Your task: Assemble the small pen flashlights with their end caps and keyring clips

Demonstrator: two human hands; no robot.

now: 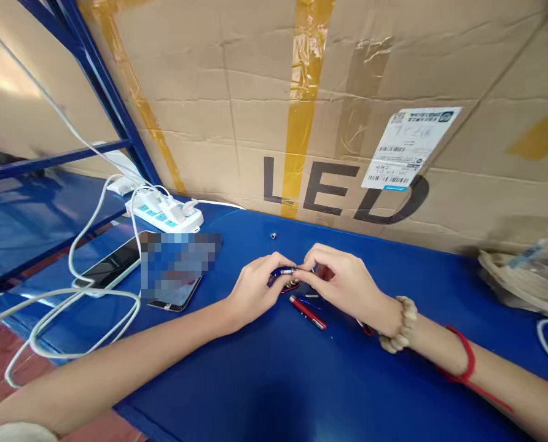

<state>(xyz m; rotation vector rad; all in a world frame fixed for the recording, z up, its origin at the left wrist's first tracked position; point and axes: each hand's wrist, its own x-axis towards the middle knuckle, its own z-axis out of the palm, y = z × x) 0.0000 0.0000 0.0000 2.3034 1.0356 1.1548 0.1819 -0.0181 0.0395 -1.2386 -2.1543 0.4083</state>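
Observation:
Above the blue table, my left hand (258, 287) pinches a small silver cylindrical part (287, 271) between thumb and fingertips. My right hand (341, 279) meets it from the right, its thumb and fingers closed at the part's other end; a thin dark piece shows there. Just below the hands a red metal tube (308, 312) lies on the table, with a small silver pin and a blue item beside it. Small red and silver pieces sit partly hidden under my fingers. A tiny silver piece (273, 236) lies farther back.
Two phones, one (117, 261) plainly visible and one partly blurred, lie left on the blue table (255, 380). Behind them is a white power strip (163, 215) with looping cables. A large cardboard box (255, 123) stands behind. A plastic bag (527, 276) sits at right.

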